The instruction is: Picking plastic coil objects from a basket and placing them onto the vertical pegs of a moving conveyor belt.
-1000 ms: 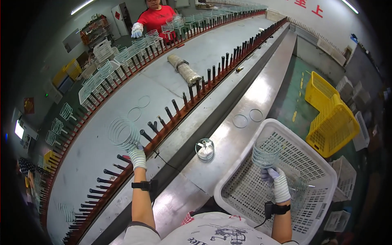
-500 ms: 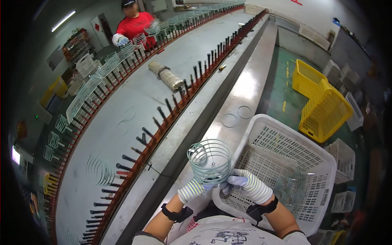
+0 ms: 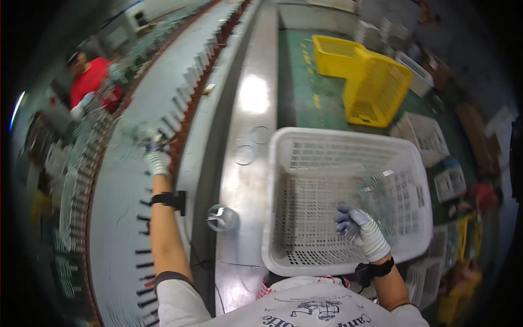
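My left hand [image 3: 157, 160], in a striped glove, reaches out over the row of dark upright pegs [image 3: 187, 98]. Blurred pale loops of wire-like coil [image 3: 143, 132] lie at its fingertips. Motion smears those fingers, so whether they grip the loops cannot be told. Above the right part of a white plastic basket [image 3: 348, 137] hangs my right hand [image 3: 357, 230], its fingers curled loosely inward and nothing visible in them. Inside the basket, near that hand, is a heap of clear thin rings [image 3: 378, 191].
Two thin rings, one farther [image 3: 260, 134] and one nearer [image 3: 245, 155], and a short clear cylinder [image 3: 222, 218] sit on the metal ledge [image 3: 253, 109]. Yellow baskets [image 3: 376, 90] stand on the green floor. Across the peg line, a person in red [image 3: 97, 82] is at work.
The view has turned right. My hands have parted: the left has moved out to the pegs, the right over the basket. The pale coil is no longer between both hands.
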{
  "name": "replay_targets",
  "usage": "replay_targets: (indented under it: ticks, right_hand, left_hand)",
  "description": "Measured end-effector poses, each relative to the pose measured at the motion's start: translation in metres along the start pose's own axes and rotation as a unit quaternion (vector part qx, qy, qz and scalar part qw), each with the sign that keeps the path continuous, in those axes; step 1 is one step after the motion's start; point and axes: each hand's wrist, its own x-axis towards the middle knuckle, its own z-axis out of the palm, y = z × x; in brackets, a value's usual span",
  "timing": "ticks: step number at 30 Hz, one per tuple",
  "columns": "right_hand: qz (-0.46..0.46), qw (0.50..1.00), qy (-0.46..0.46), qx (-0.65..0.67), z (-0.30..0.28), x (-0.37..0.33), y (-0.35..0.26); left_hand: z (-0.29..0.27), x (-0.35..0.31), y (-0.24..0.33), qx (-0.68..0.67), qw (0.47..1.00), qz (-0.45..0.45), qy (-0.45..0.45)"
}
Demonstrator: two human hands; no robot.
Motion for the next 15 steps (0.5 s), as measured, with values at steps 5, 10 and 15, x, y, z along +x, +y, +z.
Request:
replay_targets:
  ticks: [5,10,15]
  right_hand:
    - [-0.068,0.982,0.172,0.025,-0.078,-0.044,-0.034]
    - [-0.119,0.964,0.208,0.114,-0.150,-0.046,-0.061]
    - [-0.121,0.963,0.229,0.072,-0.223,0.010,-0.099]
  left_hand:
    - [0.016,0.014,-0.010,-0.295,0.879,-0.331,-0.174]
    - [-0.008,0.040,-0.049,0.362,0.889,-0.277,-0.050]
    - [-0.027,0.002,-0.037,0.500,0.832,-0.225,-0.088]
